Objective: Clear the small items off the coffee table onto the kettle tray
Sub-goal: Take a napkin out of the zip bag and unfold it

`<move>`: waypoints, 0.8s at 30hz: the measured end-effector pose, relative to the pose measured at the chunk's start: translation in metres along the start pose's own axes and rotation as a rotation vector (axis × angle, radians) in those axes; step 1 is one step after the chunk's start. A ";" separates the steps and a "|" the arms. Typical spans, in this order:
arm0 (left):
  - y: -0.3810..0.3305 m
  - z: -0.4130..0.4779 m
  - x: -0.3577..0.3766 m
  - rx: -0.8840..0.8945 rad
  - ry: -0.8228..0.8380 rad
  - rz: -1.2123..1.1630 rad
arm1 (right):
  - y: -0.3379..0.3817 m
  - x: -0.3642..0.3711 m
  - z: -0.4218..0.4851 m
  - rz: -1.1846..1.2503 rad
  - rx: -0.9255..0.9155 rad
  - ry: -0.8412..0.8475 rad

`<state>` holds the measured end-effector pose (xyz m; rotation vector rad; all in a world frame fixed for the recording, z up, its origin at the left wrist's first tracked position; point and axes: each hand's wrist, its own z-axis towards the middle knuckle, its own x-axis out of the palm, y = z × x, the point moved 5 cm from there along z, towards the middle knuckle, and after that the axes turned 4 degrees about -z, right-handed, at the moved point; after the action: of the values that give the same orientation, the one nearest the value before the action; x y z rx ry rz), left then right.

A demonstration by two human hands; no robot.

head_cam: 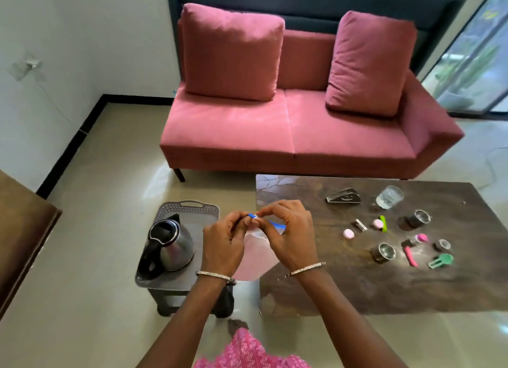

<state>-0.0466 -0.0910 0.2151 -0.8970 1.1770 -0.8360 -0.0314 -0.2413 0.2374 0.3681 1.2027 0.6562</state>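
Both hands mid-frame, fingers curled, pinching the blue zip strip [250, 216] of a clear bag [254, 257] — left hand [224, 242] at the strip's left end, right hand [288, 237] just beside it. Bag hangs below them, over the gap betw. tray [189, 206] and coffee table [384, 285]. Kettle [171, 244] on tray, lower left of centre. Small items on table, right side — glass [389, 197], pink disc [349, 233], green clip [439, 261], metal cup [383, 252].

A pink sofa [288, 131] stood at the far side before a dark panel [316, 2], with two pink cushions [232, 53] on it. The white wall [68, 37] on the left had a black skirting [68, 145]. The floor [110, 202] was pale and glossy. Daylight came through glass [478, 59] at the far right.
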 end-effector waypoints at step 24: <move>-0.074 0.012 0.125 -0.105 -0.006 -0.376 | -0.177 -0.180 -0.029 -0.098 0.249 -0.155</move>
<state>-0.0168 -0.2322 0.2348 -1.2298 1.0693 -1.0787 -0.0480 -0.4943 0.2561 0.5547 1.1477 0.3864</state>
